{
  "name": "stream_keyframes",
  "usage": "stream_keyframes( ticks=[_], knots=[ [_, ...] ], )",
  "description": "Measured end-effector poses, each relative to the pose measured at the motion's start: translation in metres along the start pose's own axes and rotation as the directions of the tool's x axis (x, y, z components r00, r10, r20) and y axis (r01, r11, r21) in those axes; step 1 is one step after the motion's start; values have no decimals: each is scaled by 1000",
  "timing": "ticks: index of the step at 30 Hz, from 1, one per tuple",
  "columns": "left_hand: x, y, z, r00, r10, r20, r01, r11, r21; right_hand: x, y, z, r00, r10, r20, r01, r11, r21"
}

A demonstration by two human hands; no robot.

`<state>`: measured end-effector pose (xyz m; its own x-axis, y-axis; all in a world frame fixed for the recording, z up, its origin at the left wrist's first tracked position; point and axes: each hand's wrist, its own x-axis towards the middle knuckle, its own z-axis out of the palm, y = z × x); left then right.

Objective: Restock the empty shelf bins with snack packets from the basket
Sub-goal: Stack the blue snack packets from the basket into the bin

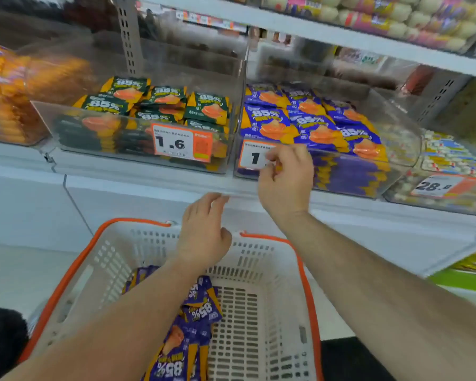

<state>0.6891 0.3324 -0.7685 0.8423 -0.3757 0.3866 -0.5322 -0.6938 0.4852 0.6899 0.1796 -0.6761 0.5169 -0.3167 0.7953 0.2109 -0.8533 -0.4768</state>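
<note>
**Bin tops open, fronts walled**

Right hand [285, 178] sits at the clear front wall of the purple-packet bin [390, 149], covering part of its price tag [254, 158]. Above that hand the bin's top is open, but purple packets [311, 125] pile up to the rim. A clear divider [242, 86] blocks sideways passage to the green-packet bin [55, 125] on its left. Upper shelf [341, 34] caps the room overhead. Below the left hand [204, 235], the basket [261, 303] is open-topped, its floor bare to that hand's right.
</note>
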Motion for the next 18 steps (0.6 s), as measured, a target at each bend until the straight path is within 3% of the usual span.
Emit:
stream_keyframes(
  ticks=[2, 3, 6, 9, 11, 13, 18],
  knots=[
    [-19, -22, 10, 939, -191, 287, 219, 974, -67, -54, 3, 23, 947, 271, 174, -285, 956, 62],
    [-28, -33, 16, 875, -259, 410, 311, 948, -64, -81, 7, 33, 861, 402, 313, -429, 903, 19],
    [-52, -63, 32, 714, -374, 592, 475, 880, -17, -153, 32, 53, 478, 651, 590, -644, 716, -268],
    [-69, -84, 43, 636, -472, 611, 581, 814, 25, -199, 51, 64, 117, 796, 594, -715, 483, -506],
    [-74, -93, 51, 609, -505, 612, 617, 786, 35, -224, 65, 70, -78, 829, 554, -716, 340, -609],
    [-76, -98, 58, 589, -520, 619, 639, 768, 37, -239, 72, 73, -221, 812, 541, -652, 290, -700],
    [-79, -105, 72, 530, -563, 634, 710, 704, 31, -267, 84, 85, -323, 784, 529, -708, 170, -685]
  ],
)
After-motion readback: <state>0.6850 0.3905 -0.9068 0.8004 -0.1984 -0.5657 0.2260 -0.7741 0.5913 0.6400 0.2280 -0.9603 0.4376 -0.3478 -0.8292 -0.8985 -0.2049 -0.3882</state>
